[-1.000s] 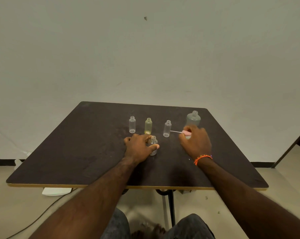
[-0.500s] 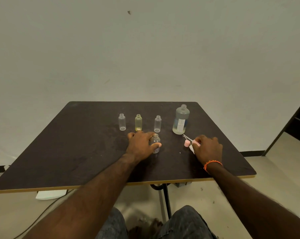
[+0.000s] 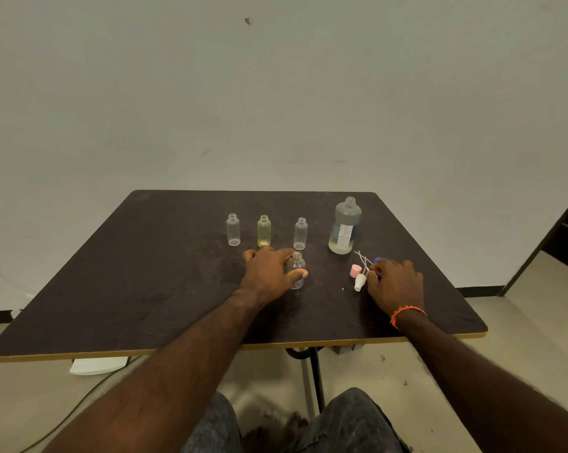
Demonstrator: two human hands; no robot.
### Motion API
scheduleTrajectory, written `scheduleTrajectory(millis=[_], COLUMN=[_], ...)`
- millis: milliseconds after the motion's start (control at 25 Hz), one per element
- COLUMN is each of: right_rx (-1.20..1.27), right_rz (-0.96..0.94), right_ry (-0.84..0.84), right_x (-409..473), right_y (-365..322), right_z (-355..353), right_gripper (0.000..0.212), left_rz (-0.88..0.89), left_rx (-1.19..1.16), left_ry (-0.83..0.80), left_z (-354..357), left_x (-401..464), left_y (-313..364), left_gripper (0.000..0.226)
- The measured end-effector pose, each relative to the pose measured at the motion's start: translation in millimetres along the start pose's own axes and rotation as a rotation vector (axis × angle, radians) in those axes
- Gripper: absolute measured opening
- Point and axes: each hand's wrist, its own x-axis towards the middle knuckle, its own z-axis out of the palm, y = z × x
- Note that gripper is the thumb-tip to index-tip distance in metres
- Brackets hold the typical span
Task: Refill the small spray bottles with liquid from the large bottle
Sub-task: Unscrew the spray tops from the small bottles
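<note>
Upright small bottle (image 3: 297, 270), neck up, in left grip (image 3: 269, 275); right grip (image 3: 394, 282) pinching a pump (image 3: 378, 273).

On the bench (image 3: 145, 289), three small bottles stand in a row near the back: the left bottle (image 3: 233, 229), the middle bottle (image 3: 264, 231) and the right bottle (image 3: 300, 233). A fourth small bottle (image 3: 297, 270) stands in front of the right one, with the left hand (image 3: 269, 276) curled round it. The large bottle (image 3: 345, 225) stands to the right of the row, and in front of it lie the spray tops (image 3: 358, 275), just left of the right hand (image 3: 394, 282).
</note>
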Motion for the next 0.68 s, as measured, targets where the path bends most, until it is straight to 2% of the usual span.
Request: scheduleTrajectory(millis=[240,360,480,680], right_rx=[-0.010,-0.010,0.012,0.101], right_rz=[-0.055,-0.243,-0.454,-0.587], right_ry=[0.025,0.084,0.027,-0.053], right_x=[0.2,-5.1,-10.3,-13.1], right_y=[-5.9,-23.2,-57.3,-138.6], right_z=[-1.7,-1.5,2.2,22.0], right_gripper=[0.032,0.029,0.030,0.032], left_rz=[0.000,0.001,-0.035,-0.193], left_rx=[-0.005,0.021,0.065,0.191], left_ry=[-0.001,0.005,0.016,0.066], left_z=[-1.6,-5.4,-17.3,-46.5], left_x=[0.1,-0.1,-1.5,-0.3], left_y=[0.1,-1.4,-17.3,-73.6], left_gripper=[0.051,0.045,0.040,0.041])
